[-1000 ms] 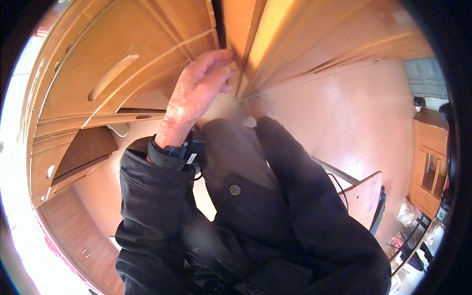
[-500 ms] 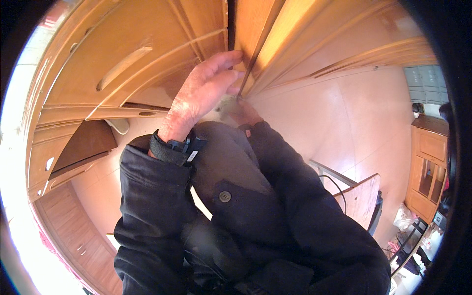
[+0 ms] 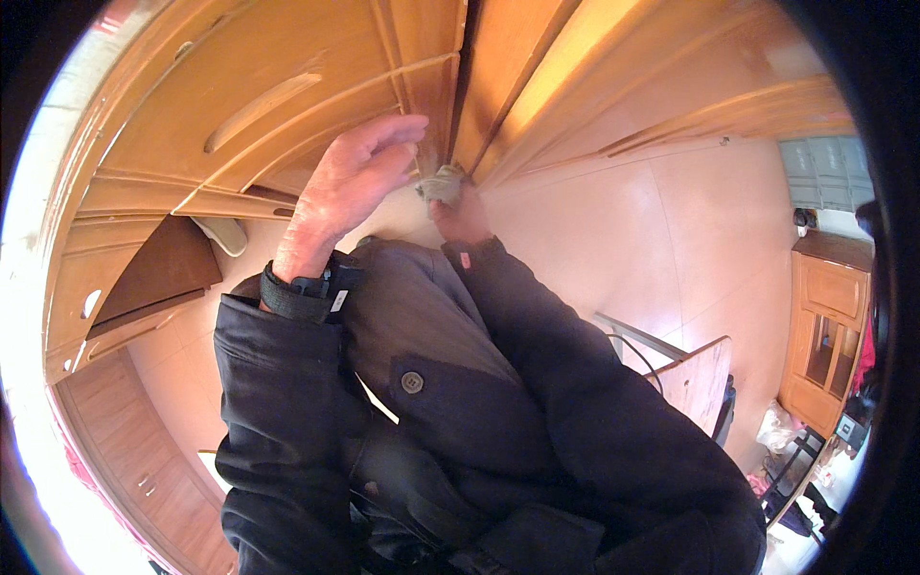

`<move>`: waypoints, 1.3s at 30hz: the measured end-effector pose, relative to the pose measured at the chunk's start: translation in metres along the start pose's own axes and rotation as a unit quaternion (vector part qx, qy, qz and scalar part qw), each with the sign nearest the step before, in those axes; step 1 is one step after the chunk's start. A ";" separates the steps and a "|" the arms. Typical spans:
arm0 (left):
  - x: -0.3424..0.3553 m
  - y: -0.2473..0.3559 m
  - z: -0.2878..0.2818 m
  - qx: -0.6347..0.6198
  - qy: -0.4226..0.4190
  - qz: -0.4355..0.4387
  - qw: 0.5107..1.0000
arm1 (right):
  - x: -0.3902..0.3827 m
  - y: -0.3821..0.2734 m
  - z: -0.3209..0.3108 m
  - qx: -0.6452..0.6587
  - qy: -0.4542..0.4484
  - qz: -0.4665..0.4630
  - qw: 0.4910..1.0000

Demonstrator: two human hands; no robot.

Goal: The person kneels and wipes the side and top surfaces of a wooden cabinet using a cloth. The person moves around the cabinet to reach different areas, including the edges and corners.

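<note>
Far left: broad orange-brown wooden panel (image 3: 355, 57), moulded, with a long slot cut in it. Far right of it, across a dark gap, more wood: a second wooden panel (image 3: 613, 77), running toward the right edge.

Pinkish tan floor (image 3: 613, 230) to the right of the arms, glossy, with a bright glare patch; seams visible.

Person at near centre, in dark coat (image 3: 498, 431), both sleeves reaching away toward the wood.

Near left, low: wood-fronted unit (image 3: 144, 450) with small pale handles. Right edge: orange wooden cabinet (image 3: 834, 287) with narrow dark panes. Between it and the right sleeve, a pale board (image 3: 695, 383) beside a metal bar. Far right, beyond the cabinet, a blue-grey ribbed object (image 3: 824, 172); kind unclear.

Left hand (image 3: 353, 182) raised before the left panel, fingers bent, slightly parted, the spread narrow. Cannot tell whether the tips touch wood.

Right hand (image 3: 465, 218) blurred, farther right and lower, fingers closed around a greyish cloth (image 3: 441, 187). Cloth bunched at the foot of the gap where the panels meet, just right of the left hand; contact with the wood cannot be told.

Black wristband (image 3: 307, 297) on the left wrist, white tag attached. Round coat button (image 3: 411, 382) at centre.
</note>
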State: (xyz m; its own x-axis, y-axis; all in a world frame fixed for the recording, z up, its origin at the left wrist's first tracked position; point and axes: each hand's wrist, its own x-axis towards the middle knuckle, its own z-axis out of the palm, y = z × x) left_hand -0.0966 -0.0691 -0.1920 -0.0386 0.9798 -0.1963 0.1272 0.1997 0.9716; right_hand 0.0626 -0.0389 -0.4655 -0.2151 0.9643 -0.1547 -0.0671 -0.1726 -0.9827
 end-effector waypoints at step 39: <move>-0.013 -0.003 -0.018 0.051 0.090 0.054 0.993 | -0.022 -0.200 0.010 0.496 -0.025 0.144 0.856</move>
State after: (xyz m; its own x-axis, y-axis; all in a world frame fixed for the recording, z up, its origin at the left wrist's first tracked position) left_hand -0.1145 -0.0822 -0.1901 -0.1944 0.9794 -0.0551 0.2393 0.1018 0.9656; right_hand 0.0714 -0.0278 -0.2646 -0.4021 0.8472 -0.3473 -0.7930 -0.5118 -0.3304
